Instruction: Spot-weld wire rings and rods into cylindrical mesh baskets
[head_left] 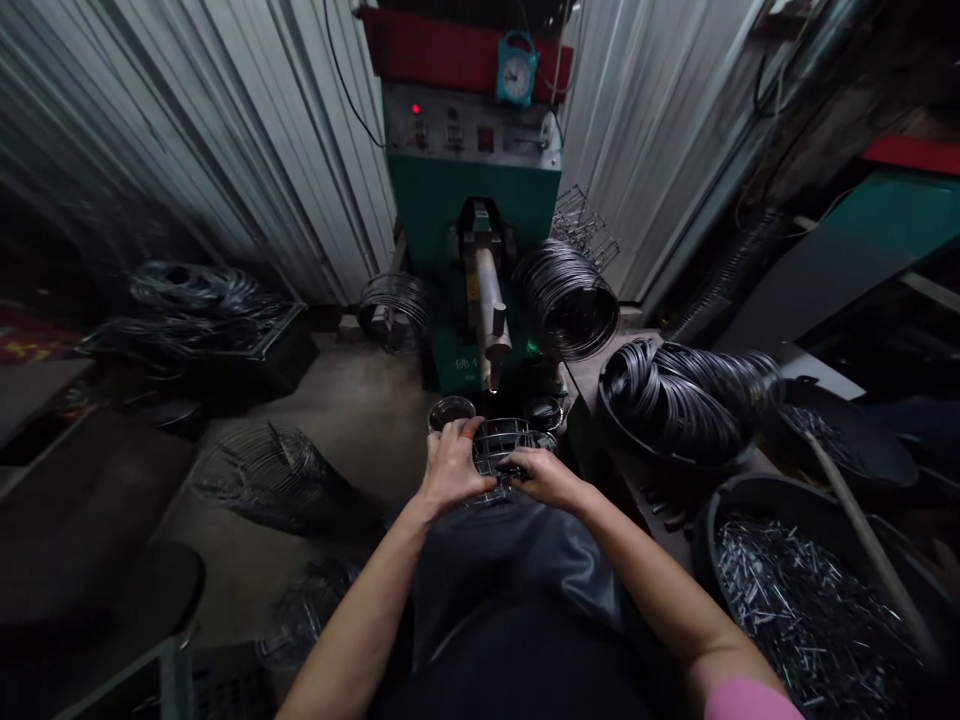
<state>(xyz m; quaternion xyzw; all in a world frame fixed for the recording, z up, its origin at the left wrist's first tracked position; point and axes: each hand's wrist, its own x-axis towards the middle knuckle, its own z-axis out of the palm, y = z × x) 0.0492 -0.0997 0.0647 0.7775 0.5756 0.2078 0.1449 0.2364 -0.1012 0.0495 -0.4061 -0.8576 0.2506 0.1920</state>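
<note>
A round wire frame, made of thin metal rings and cross wires, is between my hands just above my dark apron. My left hand grips its left side, with an orange band on one finger. On the right side, my right hand has thumb and fingers pinched together at the frame's wires; whether a small piece is in that pinch is too dark to tell. Straight ahead of the frame, the spot welder's electrode arm points toward me, with its lower tip just beyond my hands.
A green machine with a blue clock stands ahead. Wire ring coils hang beside it. At right are a tub of wire rings and a tub of short metal pins. Stacked wire rings lie left.
</note>
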